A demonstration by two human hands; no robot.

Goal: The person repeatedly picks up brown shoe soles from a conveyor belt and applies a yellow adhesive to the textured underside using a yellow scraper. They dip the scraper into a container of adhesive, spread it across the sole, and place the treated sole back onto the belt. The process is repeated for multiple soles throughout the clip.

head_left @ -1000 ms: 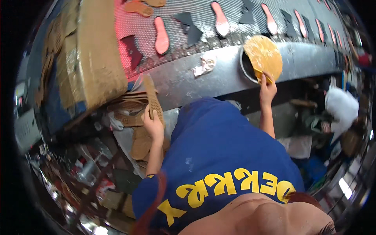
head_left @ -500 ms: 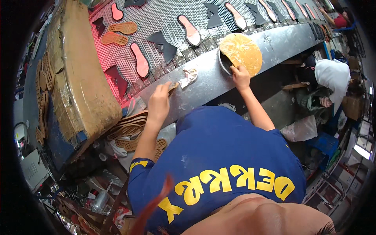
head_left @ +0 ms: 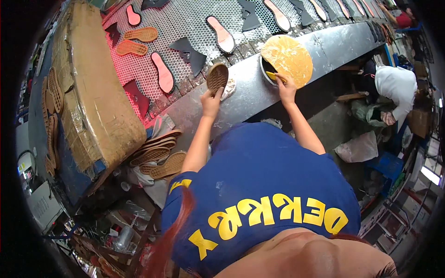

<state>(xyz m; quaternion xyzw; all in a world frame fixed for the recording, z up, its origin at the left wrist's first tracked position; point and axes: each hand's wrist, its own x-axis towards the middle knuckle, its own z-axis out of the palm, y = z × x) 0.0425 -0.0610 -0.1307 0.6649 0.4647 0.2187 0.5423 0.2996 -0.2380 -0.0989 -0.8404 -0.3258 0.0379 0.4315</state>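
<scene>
My left hand (head_left: 211, 104) grips a brown shoe sole (head_left: 217, 77) by its near end. The sole stands tilted up over the metal ledge (head_left: 250, 99), its patterned face toward me. Beside it lies a crumpled white scrap (head_left: 229, 88). Closed fingers of my right hand (head_left: 286, 88) hold a yellow-handled tool (head_left: 270, 74) at the opening of a round pot (head_left: 265, 79). The tool's far end is hidden, so its kind cannot be told. A round, yellow, glue-smeared cover (head_left: 291, 59) lies over most of the pot.
Pink-topped insoles (head_left: 219, 34), black upper pieces (head_left: 189, 54) and two tan soles (head_left: 131, 47) lie on the mesh conveyor (head_left: 171, 25). A taped cardboard box (head_left: 92, 102) stands left, near stacked soles (head_left: 153, 155). Farther right, a person in white (head_left: 394, 85) bends over.
My left hand has moved right and lifted the sole off the ledge side into plain view. My right hand stays by the pot, and the yellow handle now shows.
</scene>
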